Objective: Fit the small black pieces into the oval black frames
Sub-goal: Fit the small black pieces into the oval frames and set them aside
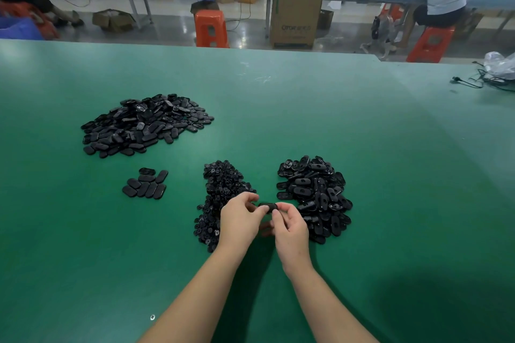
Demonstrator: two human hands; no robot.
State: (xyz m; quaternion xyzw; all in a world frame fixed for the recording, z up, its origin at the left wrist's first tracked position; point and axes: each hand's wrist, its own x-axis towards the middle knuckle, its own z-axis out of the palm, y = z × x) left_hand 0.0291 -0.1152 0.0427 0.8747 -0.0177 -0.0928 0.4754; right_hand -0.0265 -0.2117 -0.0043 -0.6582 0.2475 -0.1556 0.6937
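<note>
While both hands meet above the green worktop (306,108), the fingers (252,198) of the left hand (239,221) and those of the right hand (289,228) are curled, pinching one oval black frame (268,206) between them, held level just off the surface. Behind the left hand lies a heap of small black pieces (220,198); just right of the right hand sits a pile of oval frames (315,192). Farther left, a small cluster of ovals (146,184) lies flat, with a larger mound of ovals (145,125) beyond it. Across the aisle stand two orange stools (210,28) and a cardboard box (295,19).
</note>
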